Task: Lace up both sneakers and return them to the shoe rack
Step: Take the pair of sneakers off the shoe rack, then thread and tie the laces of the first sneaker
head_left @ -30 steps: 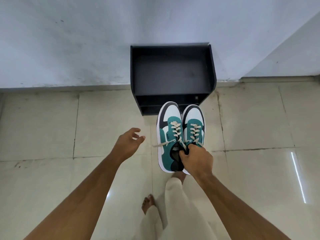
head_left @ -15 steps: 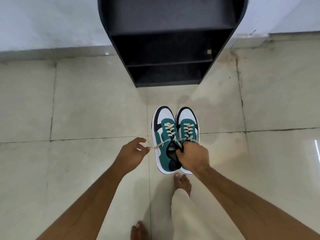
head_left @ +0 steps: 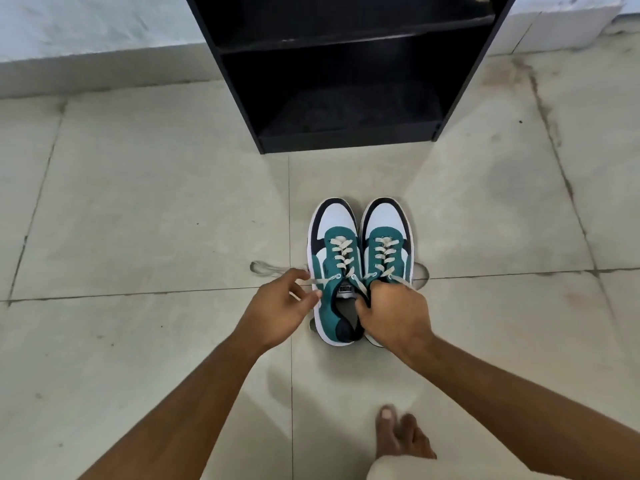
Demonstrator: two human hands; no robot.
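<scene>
Teal sneakers held together in front of the shoe rack

Teal, white and black suede-and-leather sneakers are seen from above, side by side and touching, toes pointed at a black shoe rack (head_left: 349,133). The left sneaker (head_left: 333,258) and the right sneaker (head_left: 387,244) are both threaded with cream laces. Whether their soles rest on the floor or hang just above it cannot be told.

The right hand (head_left: 393,315) is closed over the heel openings of the pair, its fingers hooked inside the collars where the two shoes meet. The left hand (head_left: 280,306) is placed just beside the left sneaker, its thumb and fingers narrowed around a loose lace end (head_left: 320,282) that runs out sideways from the top eyelets.

The rack is set against a pale wall (head_left: 86,29), well apart from the shoes, with a bare lower shelf and a second shelf above it visible. The floor (head_left: 138,202) is laid with large beige tiles, stained along the grout lines. A bare foot (head_left: 398,434) and a cream trouser hem are seen at the bottom edge.
</scene>
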